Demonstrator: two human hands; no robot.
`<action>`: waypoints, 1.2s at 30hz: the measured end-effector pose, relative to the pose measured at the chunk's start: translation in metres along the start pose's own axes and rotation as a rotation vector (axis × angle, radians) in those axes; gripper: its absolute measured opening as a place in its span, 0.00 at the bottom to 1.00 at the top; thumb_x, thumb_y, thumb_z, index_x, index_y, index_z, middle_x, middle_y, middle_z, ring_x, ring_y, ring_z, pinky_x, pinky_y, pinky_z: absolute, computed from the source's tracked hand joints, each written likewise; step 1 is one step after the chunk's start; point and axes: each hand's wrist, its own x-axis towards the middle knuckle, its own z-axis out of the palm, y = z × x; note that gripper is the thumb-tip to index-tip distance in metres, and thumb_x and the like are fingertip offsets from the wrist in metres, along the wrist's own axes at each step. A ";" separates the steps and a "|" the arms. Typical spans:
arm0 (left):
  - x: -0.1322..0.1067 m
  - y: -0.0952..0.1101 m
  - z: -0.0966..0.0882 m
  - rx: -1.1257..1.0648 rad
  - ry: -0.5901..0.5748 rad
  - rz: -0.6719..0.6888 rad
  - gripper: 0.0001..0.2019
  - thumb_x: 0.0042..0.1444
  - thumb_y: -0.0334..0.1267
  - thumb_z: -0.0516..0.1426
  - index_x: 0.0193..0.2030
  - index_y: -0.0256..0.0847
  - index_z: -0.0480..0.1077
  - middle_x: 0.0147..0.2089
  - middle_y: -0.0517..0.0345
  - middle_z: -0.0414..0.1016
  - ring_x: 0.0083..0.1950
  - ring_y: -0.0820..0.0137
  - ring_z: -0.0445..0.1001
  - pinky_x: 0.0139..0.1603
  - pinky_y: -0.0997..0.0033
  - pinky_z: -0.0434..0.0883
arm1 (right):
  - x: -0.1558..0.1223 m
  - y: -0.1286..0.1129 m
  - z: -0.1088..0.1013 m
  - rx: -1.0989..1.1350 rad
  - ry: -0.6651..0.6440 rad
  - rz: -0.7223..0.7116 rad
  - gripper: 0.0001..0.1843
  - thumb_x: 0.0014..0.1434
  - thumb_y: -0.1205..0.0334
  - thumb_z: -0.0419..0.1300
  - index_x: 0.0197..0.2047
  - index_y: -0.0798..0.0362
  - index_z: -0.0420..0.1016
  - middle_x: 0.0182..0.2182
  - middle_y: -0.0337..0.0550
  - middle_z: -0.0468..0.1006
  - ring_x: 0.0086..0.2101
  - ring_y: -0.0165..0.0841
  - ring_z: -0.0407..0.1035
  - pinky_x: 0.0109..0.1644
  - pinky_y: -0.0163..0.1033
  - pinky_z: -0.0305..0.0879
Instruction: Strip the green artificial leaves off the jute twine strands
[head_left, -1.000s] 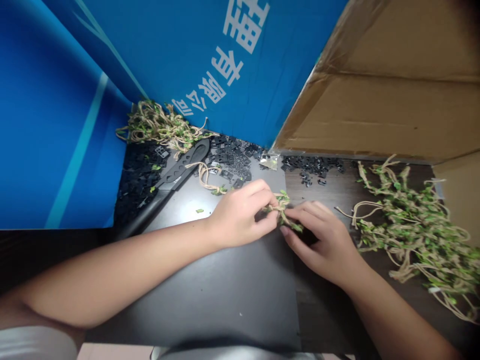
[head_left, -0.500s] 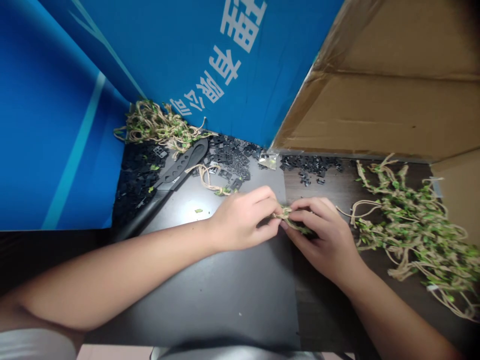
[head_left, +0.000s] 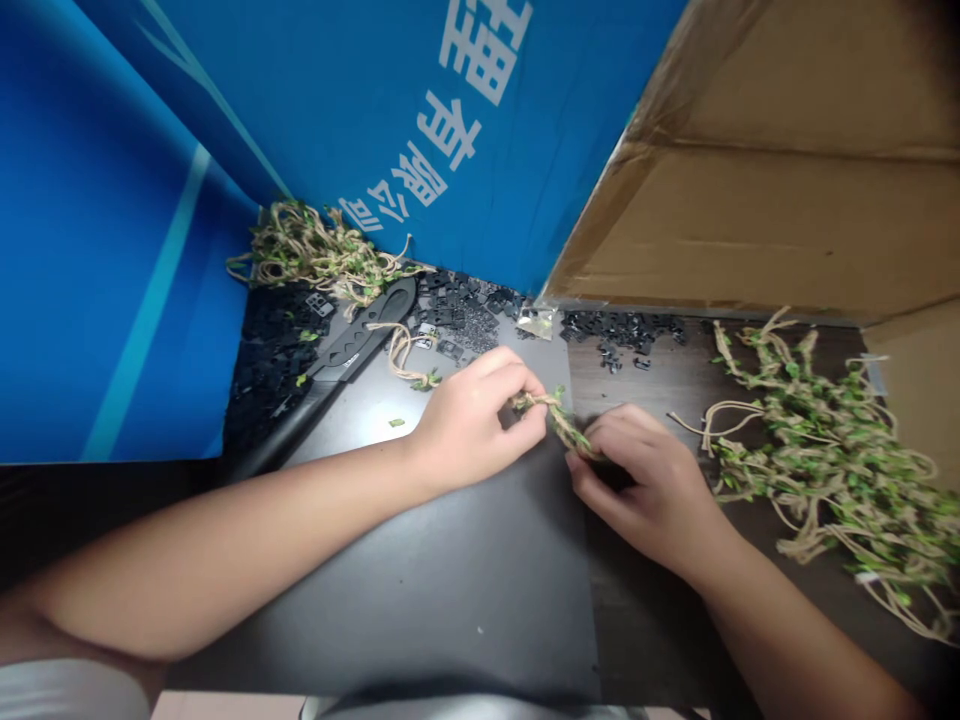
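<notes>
Between my two hands runs a braided twine garland [head_left: 559,412] with small green leaves. My left hand [head_left: 480,420] pinches it near the middle of the grey mat, and a tail of twine [head_left: 405,355] with leaves shows beyond that hand's far left side. To the right, my right hand [head_left: 649,490] has its fingers closed on the other end of the garland, partly hiding it. A tangled heap of similar leafy twine [head_left: 825,450] lies beside my right hand on the dark wood table.
Another bundle of leafy twine [head_left: 307,250] sits at the back left, by a black strap-like tool [head_left: 367,325]. Small black plastic pieces [head_left: 457,305] lie scattered along the blue panel [head_left: 360,110]. A cardboard wall [head_left: 772,220] stands at the back right. A small clear bag [head_left: 536,322] lies between.
My hands have moved apart, the left slightly up and left, the right slightly down. More of the braided garland now shows between them, and the twine tail has shifted left.
</notes>
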 end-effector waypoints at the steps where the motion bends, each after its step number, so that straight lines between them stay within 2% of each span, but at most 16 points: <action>1: 0.000 0.000 0.000 0.005 0.007 0.001 0.03 0.61 0.32 0.60 0.39 0.39 0.76 0.39 0.57 0.75 0.38 0.72 0.73 0.38 0.72 0.68 | 0.000 0.000 0.000 -0.005 -0.003 0.011 0.11 0.63 0.69 0.61 0.31 0.50 0.65 0.27 0.39 0.70 0.34 0.35 0.63 0.39 0.42 0.60; 4: 0.000 0.000 0.000 0.027 0.019 0.005 0.03 0.60 0.32 0.60 0.38 0.40 0.76 0.39 0.57 0.76 0.38 0.72 0.73 0.38 0.71 0.68 | -0.001 0.002 -0.002 -0.026 -0.015 0.039 0.13 0.61 0.69 0.61 0.29 0.50 0.61 0.25 0.38 0.67 0.33 0.34 0.61 0.37 0.41 0.58; 6: 0.000 0.000 0.001 0.035 0.022 0.015 0.03 0.60 0.32 0.60 0.38 0.39 0.76 0.39 0.57 0.76 0.39 0.71 0.74 0.39 0.71 0.69 | -0.001 0.003 -0.002 -0.062 -0.014 0.043 0.12 0.62 0.69 0.61 0.29 0.50 0.62 0.26 0.38 0.68 0.33 0.34 0.62 0.38 0.42 0.58; 9: -0.001 0.000 0.001 0.035 0.005 0.049 0.03 0.60 0.32 0.59 0.37 0.39 0.75 0.39 0.56 0.76 0.39 0.71 0.75 0.40 0.71 0.71 | -0.002 0.003 0.001 -0.126 0.032 0.029 0.04 0.63 0.63 0.64 0.40 0.49 0.72 0.35 0.42 0.77 0.38 0.37 0.68 0.43 0.45 0.62; 11: -0.001 0.001 0.001 0.037 -0.018 0.075 0.03 0.60 0.32 0.59 0.38 0.39 0.75 0.40 0.56 0.77 0.38 0.72 0.75 0.39 0.72 0.71 | -0.002 0.003 0.003 -0.148 0.075 0.015 0.14 0.64 0.59 0.66 0.51 0.48 0.72 0.43 0.45 0.80 0.43 0.40 0.70 0.47 0.47 0.63; 12: -0.002 0.001 0.002 0.035 -0.034 0.090 0.03 0.60 0.32 0.59 0.38 0.39 0.75 0.40 0.55 0.77 0.38 0.72 0.75 0.38 0.72 0.72 | -0.002 0.003 0.005 -0.153 0.095 0.006 0.16 0.64 0.57 0.67 0.53 0.48 0.71 0.45 0.46 0.80 0.45 0.41 0.71 0.48 0.48 0.64; 18: -0.004 0.001 0.003 0.041 -0.109 0.170 0.04 0.61 0.32 0.58 0.39 0.39 0.75 0.41 0.55 0.77 0.39 0.72 0.77 0.40 0.73 0.74 | -0.002 0.004 0.009 -0.139 0.181 -0.043 0.06 0.66 0.66 0.64 0.45 0.49 0.71 0.37 0.42 0.81 0.39 0.36 0.72 0.46 0.45 0.65; 28: -0.002 0.003 0.002 0.011 -0.105 0.146 0.03 0.60 0.32 0.59 0.38 0.38 0.75 0.39 0.55 0.77 0.38 0.72 0.77 0.40 0.73 0.75 | -0.002 0.003 0.011 -0.043 0.175 -0.058 0.08 0.64 0.70 0.64 0.45 0.50 0.72 0.40 0.43 0.82 0.42 0.36 0.74 0.48 0.42 0.70; 32: -0.002 0.002 0.003 0.003 -0.088 0.109 0.03 0.59 0.31 0.59 0.37 0.38 0.75 0.39 0.56 0.77 0.38 0.71 0.76 0.40 0.72 0.73 | -0.005 0.004 0.010 -0.070 0.147 -0.055 0.07 0.65 0.70 0.62 0.46 0.51 0.73 0.36 0.43 0.79 0.38 0.35 0.72 0.43 0.41 0.68; 36: -0.003 0.002 0.003 -0.001 -0.076 0.101 0.02 0.58 0.31 0.59 0.36 0.39 0.75 0.39 0.56 0.76 0.39 0.71 0.75 0.39 0.72 0.72 | -0.005 0.004 0.009 -0.065 0.118 -0.068 0.10 0.65 0.72 0.61 0.49 0.52 0.73 0.35 0.43 0.76 0.36 0.34 0.70 0.39 0.38 0.66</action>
